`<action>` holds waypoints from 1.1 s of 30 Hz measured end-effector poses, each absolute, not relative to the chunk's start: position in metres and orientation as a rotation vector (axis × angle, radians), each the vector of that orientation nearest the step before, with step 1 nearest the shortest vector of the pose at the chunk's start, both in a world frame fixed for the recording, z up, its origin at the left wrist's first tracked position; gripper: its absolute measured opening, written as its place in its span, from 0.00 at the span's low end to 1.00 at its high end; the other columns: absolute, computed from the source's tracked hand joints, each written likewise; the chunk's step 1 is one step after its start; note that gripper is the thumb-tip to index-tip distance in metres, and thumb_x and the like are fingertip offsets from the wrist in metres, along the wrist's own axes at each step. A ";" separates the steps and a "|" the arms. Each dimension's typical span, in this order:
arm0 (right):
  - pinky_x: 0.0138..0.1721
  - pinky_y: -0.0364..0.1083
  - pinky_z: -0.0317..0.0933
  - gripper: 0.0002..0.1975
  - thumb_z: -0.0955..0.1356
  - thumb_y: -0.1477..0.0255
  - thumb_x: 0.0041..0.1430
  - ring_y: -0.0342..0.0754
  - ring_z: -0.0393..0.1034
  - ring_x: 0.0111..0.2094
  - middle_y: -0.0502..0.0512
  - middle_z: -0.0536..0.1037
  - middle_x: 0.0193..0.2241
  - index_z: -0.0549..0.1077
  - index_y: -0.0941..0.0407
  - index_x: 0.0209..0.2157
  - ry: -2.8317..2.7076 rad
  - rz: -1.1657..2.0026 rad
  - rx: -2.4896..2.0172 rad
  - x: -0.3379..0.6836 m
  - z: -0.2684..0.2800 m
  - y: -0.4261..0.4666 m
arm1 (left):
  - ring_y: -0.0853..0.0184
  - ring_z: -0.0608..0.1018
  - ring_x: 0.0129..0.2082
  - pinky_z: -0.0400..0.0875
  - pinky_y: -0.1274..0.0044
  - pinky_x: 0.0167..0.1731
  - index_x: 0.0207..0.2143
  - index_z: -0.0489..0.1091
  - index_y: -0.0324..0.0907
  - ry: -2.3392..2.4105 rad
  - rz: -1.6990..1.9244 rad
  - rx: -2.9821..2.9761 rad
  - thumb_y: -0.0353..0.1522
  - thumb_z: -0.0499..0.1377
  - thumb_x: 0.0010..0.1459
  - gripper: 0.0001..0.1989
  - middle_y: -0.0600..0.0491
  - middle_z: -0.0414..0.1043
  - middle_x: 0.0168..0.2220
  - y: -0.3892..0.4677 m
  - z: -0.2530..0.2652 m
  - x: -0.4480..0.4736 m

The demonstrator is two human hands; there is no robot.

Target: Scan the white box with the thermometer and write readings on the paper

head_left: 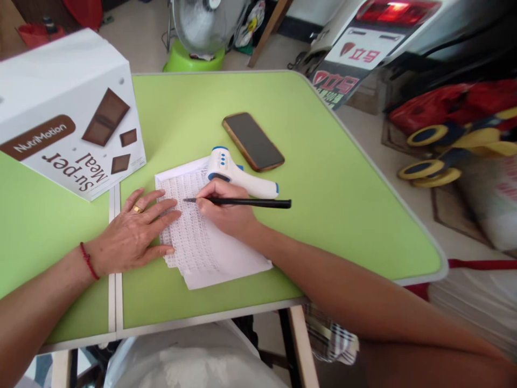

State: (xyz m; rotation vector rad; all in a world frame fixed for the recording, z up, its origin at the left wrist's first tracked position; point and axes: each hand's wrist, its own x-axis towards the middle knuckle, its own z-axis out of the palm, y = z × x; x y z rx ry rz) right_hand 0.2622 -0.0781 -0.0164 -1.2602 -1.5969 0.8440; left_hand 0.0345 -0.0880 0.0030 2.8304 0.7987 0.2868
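Sheets of white paper (226,256) covered in rows of small handwriting lie on the green folding table (343,215). Fingers spread, my left hand (131,231) rests flat, its fingertips on the paper's left side; a ring and a red cord bracelet are on that arm. Between the thumb and fingers of my right hand (226,207) is a black pen (258,203), its tip pointing left at the writing. Just beyond that hand, a white and blue infrared thermometer (250,182) lies over the paper's upper edge. A phone (254,141) in a brown case lies face up behind it.
A large white box (81,116) with chocolate pictures stands on the table's left. Past the far edge, a fan (200,24) sits on a green stool (173,59). A vehicle's rear (351,48) and yellow-and-blue objects (456,145) are at the right.
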 end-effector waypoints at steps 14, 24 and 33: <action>0.21 0.42 0.55 0.04 0.66 0.76 0.46 0.39 0.58 0.19 0.45 0.68 0.17 0.66 0.55 0.21 -1.597 0.864 -1.250 0.261 -0.015 -0.079 | 0.46 0.58 0.64 0.49 0.49 0.60 0.59 0.62 0.37 0.786 0.298 2.870 0.50 0.45 0.67 0.30 0.40 0.62 0.61 -0.087 0.003 0.033; 0.21 0.42 0.56 0.04 0.66 0.76 0.47 0.40 0.60 0.20 0.46 0.70 0.18 0.68 0.55 0.22 -1.603 0.842 -1.180 0.262 -0.016 -0.079 | 0.46 0.57 0.64 0.50 0.49 0.60 0.59 0.61 0.37 0.782 0.300 2.865 0.50 0.45 0.67 0.30 0.40 0.61 0.62 -0.087 0.003 0.033; 0.22 0.41 0.56 0.04 0.66 0.76 0.48 0.39 0.60 0.20 0.46 0.71 0.19 0.70 0.55 0.22 -1.665 0.856 -1.157 0.262 -0.020 -0.079 | 0.46 0.57 0.64 0.49 0.49 0.60 0.59 0.61 0.37 0.778 0.300 2.867 0.50 0.46 0.67 0.30 0.40 0.61 0.62 -0.087 0.002 0.034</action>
